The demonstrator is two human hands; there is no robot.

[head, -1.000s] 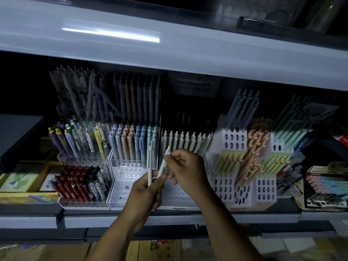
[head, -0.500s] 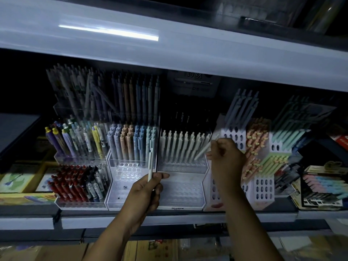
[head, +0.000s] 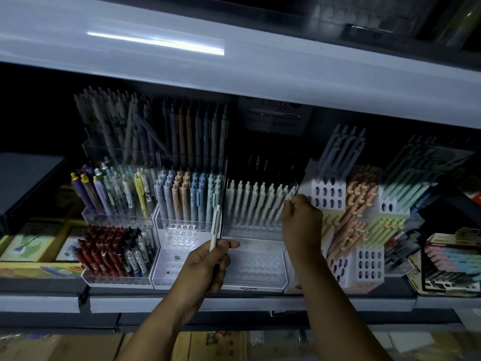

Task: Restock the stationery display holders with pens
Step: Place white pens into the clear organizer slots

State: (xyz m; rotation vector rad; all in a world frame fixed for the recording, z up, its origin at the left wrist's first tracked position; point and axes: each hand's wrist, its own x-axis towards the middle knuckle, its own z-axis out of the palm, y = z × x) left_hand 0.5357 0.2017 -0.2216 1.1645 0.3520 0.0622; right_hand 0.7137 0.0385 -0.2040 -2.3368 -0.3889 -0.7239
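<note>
A clear tiered pen holder (head: 256,267) stands on the shelf in the middle, with a row of white pens (head: 256,201) in its back tier and bare holes in the lower tiers. My left hand (head: 205,267) grips one white pen (head: 215,227) upright in front of the holder's left side. My right hand (head: 302,222) is at the right end of the white row, its fingers pinching a white pen there (head: 285,204); whether that pen is seated in a hole is hidden by the hand.
Left of the holder stand clear holders with pastel pens (head: 188,196), mixed coloured pens (head: 112,191) and red and black pens (head: 109,254). A white perforated rack (head: 364,264) of peach, green and grey pens is at the right. A white shelf edge (head: 234,71) overhangs above.
My right hand carried its white pen from my left hand to the right end of the back row and lowered it there. My left hand stayed in place with one pen.
</note>
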